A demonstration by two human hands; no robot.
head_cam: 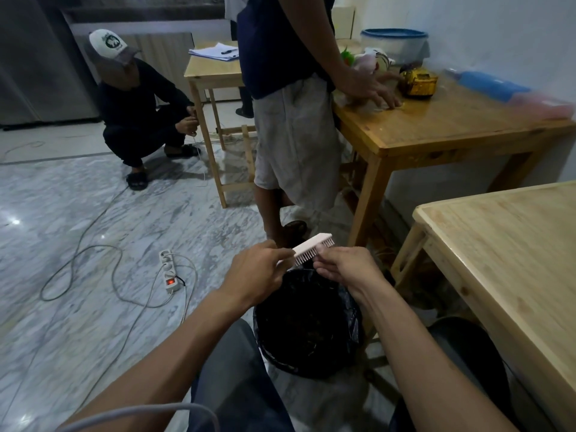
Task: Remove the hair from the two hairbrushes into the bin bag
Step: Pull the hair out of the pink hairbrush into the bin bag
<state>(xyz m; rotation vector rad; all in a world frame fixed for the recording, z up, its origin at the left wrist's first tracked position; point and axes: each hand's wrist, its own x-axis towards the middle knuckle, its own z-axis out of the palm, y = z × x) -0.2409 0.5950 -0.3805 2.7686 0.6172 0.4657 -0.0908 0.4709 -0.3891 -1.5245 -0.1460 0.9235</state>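
Note:
A pale pink hairbrush (311, 248) is held level above the open black bin bag (307, 325), bristles pointing down. My left hand (258, 272) grips the brush at its handle end. My right hand (344, 265) has its fingertips pinched in the bristles at the brush's right side; any hair between the fingers is too small to make out. The bin bag stands on the floor between my knees, directly under both hands. Only one hairbrush shows in the head view.
A light wooden table (511, 260) stands at my right. A person in grey shorts (296, 141) stands just beyond the bag at a second table (436, 123). A power strip (170, 269) and cables lie on the marble floor to the left, where another person crouches (137, 116).

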